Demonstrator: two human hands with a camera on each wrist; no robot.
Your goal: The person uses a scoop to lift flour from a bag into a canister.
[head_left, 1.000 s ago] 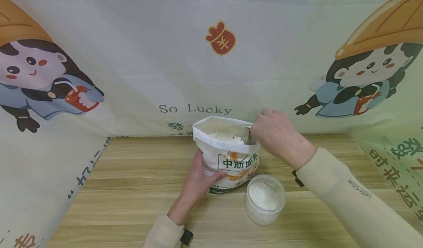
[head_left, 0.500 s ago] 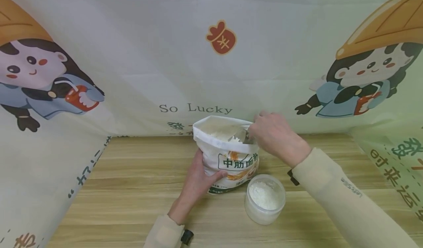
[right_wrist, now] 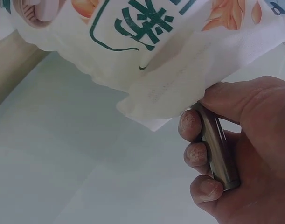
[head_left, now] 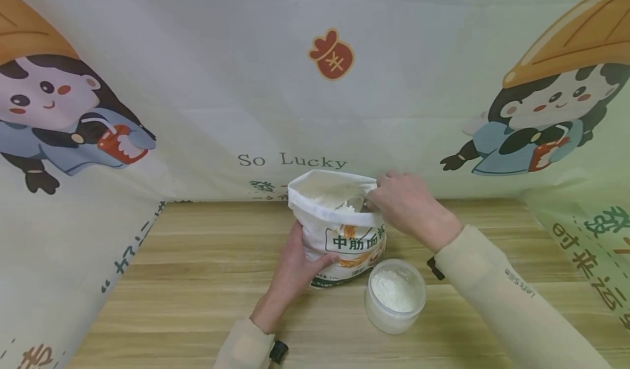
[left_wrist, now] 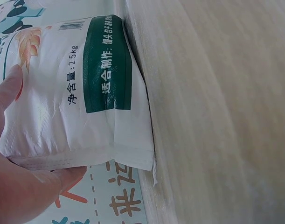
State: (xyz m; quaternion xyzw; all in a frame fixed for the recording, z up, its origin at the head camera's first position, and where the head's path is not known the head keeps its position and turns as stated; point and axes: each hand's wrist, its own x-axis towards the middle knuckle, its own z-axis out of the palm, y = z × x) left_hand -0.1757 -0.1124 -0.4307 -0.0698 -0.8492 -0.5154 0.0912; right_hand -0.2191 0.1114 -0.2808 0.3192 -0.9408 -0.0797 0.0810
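A white flour bag with a rolled-down rim stands on the table, its mouth facing up. My left hand grips its lower left side, thumb across the printed front; the left wrist view shows the green-banded bottom at the tabletop. At the bag's right rim my right hand holds a metal scoop by its handle, the fingertips dusted with flour. The scoop's head is inside the bag's mouth with white flour on it, partly hidden by the rim and hand.
In front of the bag's right corner stands a clear round tub with flour heaped in it. The wood-grain table ends at a printed cloth backdrop behind and on both sides.
My right hand has lowered slightly at the bag's rim, and the scoop's head has shifted a little left and deeper into the mouth. The left hand, bag and tub stay in place.
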